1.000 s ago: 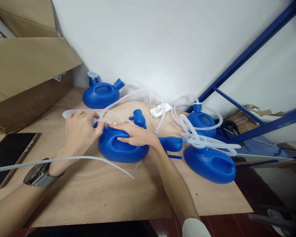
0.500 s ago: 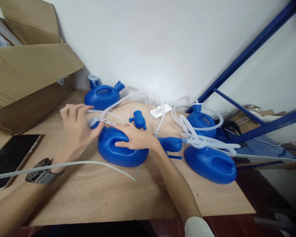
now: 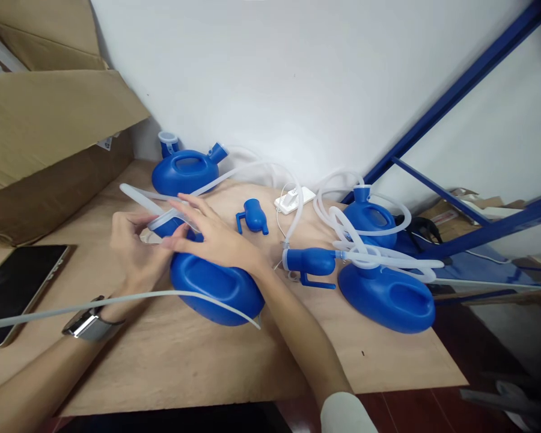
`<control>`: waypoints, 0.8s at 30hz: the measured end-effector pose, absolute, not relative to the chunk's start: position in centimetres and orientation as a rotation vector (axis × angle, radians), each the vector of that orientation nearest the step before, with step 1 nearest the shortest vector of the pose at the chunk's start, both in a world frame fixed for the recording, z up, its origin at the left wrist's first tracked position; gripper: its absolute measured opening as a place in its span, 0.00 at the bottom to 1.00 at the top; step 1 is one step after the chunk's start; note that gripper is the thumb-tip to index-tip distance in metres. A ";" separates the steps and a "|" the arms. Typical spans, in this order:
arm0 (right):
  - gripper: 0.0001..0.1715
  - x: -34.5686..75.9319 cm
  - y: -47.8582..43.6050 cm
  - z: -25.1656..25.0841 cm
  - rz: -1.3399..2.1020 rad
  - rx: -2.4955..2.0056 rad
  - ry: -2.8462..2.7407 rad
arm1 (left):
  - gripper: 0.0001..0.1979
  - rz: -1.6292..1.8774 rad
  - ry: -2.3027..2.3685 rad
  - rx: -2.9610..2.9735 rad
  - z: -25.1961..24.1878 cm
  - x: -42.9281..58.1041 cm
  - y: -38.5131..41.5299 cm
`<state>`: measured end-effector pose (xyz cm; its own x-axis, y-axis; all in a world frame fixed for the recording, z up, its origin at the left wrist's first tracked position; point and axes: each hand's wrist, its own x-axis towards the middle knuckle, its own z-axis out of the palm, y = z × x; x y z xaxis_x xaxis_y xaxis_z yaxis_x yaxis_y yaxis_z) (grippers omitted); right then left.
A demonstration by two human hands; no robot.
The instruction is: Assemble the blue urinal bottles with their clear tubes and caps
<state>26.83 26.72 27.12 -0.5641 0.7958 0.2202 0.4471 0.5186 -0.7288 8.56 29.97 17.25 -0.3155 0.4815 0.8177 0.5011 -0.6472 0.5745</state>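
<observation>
Between my hands is a blue plastic urine bottle [image 3: 216, 291], tilted so that its neck points left. My left hand [image 3: 139, 249] is closed round the rim and pale cap at the bottle's mouth. Across the neck lies my right hand [image 3: 211, 237], thumb and fingers gripping it from the other side. The cap is partly hidden by fingers. Just behind the mouth a white tube [image 3: 139, 197] bends back to the right. A small blue funnel-shaped piece with a handle [image 3: 253, 216] lies beyond my right hand, and a similar blue piece [image 3: 313, 262] with tubing lies right of my wrist.
More blue bottles stand at the back left [image 3: 183, 174] and right [image 3: 388, 300], with coiled white tubes. A cardboard box [image 3: 54, 120] and a phone [image 3: 20, 291] are at left. A white power strip [image 3: 293, 199] lies by the wall; a blue metal frame [image 3: 451, 84] rises at right.
My right hand has moved from the bottle's handle up to its neck, and my left hand has closed on the mouth. The bottle has turned and shifted slightly toward me.
</observation>
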 end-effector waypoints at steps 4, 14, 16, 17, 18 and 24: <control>0.58 26.4 27.9 26.1 0.718 -0.793 -2.293 | 0.24 -2.094 -1.284 -1.758 16.8 8.6 30.5; 0.50 26.2 27.7 26.3 0.741 -0.881 -2.308 | 0.20 -2.008 -1.026 -1.741 17.5 8.2 31.0; 0.48 26.0 27.7 26.3 0.738 -0.885 -2.312 | 0.20 -1.945 -0.977 -1.729 17.8 8.2 31.0; 0.47 26.0 27.7 26.3 0.735 -0.892 -2.315 | 0.20 -1.913 -0.968 -1.731 18.0 8.1 30.9; 0.46 25.9 27.7 26.4 0.728 -0.901 -2.317 | 0.20 -1.884 -0.957 -1.730 18.1 8.1 30.9; 0.41 26.0 27.8 26.0 0.699 -0.871 -2.289 | 0.18 -1.830 -0.923 -1.698 18.0 8.1 31.1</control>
<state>25.97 27.77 26.04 -0.6142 0.7159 0.3319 0.4084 0.6483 -0.6426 8.11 31.15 17.99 -0.1193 0.1000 0.9878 0.7349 -0.6601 0.1556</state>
